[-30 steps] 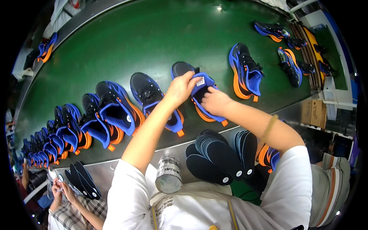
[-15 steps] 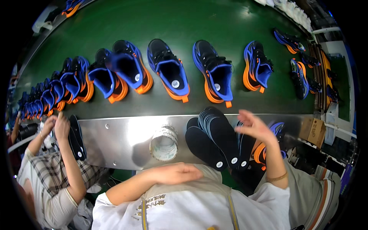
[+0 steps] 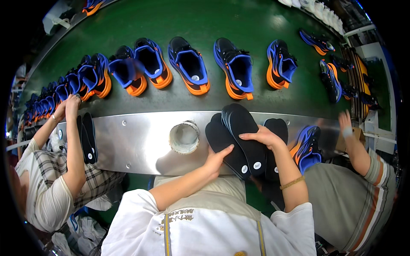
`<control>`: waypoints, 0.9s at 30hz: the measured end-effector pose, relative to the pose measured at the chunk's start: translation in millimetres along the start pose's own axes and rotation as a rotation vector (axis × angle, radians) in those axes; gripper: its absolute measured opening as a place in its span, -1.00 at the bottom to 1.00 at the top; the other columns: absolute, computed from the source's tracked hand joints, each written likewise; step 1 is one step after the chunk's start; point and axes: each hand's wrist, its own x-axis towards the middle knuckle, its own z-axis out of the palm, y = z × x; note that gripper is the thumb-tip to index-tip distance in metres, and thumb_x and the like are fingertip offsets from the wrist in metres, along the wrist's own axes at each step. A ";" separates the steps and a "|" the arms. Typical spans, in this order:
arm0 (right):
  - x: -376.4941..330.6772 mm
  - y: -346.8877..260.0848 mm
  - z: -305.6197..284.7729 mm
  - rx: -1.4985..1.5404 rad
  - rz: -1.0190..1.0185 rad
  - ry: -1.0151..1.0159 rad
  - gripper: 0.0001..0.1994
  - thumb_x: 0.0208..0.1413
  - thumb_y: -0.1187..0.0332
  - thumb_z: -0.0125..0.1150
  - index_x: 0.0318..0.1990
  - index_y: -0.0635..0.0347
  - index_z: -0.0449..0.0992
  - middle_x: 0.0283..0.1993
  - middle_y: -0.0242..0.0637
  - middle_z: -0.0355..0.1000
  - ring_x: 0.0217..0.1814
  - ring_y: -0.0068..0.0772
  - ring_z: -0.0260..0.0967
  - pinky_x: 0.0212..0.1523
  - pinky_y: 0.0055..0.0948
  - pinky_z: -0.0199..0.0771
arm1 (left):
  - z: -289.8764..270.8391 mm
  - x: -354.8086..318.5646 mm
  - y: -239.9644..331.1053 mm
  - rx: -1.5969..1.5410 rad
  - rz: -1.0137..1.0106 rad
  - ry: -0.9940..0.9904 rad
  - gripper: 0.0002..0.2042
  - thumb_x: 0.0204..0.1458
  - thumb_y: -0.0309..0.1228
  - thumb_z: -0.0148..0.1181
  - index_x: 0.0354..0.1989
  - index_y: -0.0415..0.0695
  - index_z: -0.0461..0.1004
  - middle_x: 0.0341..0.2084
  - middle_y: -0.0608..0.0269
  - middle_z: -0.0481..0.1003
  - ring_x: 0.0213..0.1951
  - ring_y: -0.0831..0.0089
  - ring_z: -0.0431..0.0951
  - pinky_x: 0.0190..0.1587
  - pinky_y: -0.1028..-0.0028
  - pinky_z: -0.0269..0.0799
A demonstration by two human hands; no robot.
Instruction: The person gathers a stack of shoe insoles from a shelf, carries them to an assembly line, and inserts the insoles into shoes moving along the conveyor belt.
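A fanned stack of black insoles (image 3: 237, 121) lies on the metal ledge (image 3: 136, 141) in front of me. My left hand (image 3: 217, 156) grips the near edge of the left insole (image 3: 217, 133), thumb on top. My right hand (image 3: 261, 136) lies over the top insole, fingers curled across it. Beyond the ledge, blue, black and orange sneakers (image 3: 235, 68) stand in a row on the green conveyor belt (image 3: 205, 21), openings up. The nearest ones have insoles with a small round sticker inside.
A round container (image 3: 184, 137) with a white rim sits on the ledge left of the insoles. A person on my left reaches to a shoe (image 3: 68, 104), with insoles (image 3: 87, 136) beside them. A person on my right (image 3: 345, 126) has a blue sneaker (image 3: 308, 145) close by.
Both my hands were on a sneaker on the belt a second ago. They came back toward me and now rest on the insole stack at the ledge.
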 end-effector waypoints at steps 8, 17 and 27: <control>-21.9 2.0 18.2 0.177 -0.078 0.125 -0.24 -0.35 0.31 0.43 0.02 0.45 0.14 -0.07 -0.05 0.29 -0.08 -0.30 0.32 -0.08 -0.43 0.36 | 0.6 2.9 -12.6 -0.060 0.225 0.059 -0.26 -0.24 -0.35 0.32 0.11 -0.18 -0.01 -0.01 0.12 0.24 0.04 0.34 0.26 0.09 0.36 0.13; -85.7 30.7 38.5 0.039 -0.412 0.560 -0.17 -0.30 0.27 0.38 0.11 0.45 0.02 0.00 0.00 0.22 0.07 -0.20 0.19 0.07 -0.34 0.19 | -56.9 -29.1 26.6 0.492 0.555 0.315 -0.28 -0.24 -0.32 0.29 0.06 -0.31 0.00 -0.14 -0.03 0.33 -0.08 0.26 0.37 -0.03 0.39 0.28; -35.7 89.2 94.8 -0.770 -0.324 1.135 0.07 -0.43 -0.04 0.32 0.22 0.30 -0.14 0.13 0.07 0.03 0.09 0.03 0.06 0.07 -0.08 -0.01 | -2.1 -11.5 27.7 1.314 0.698 0.429 -0.06 -0.30 -0.19 0.22 0.22 -0.21 -0.25 -0.05 -0.29 0.10 -0.18 -0.14 0.33 -0.19 0.11 0.30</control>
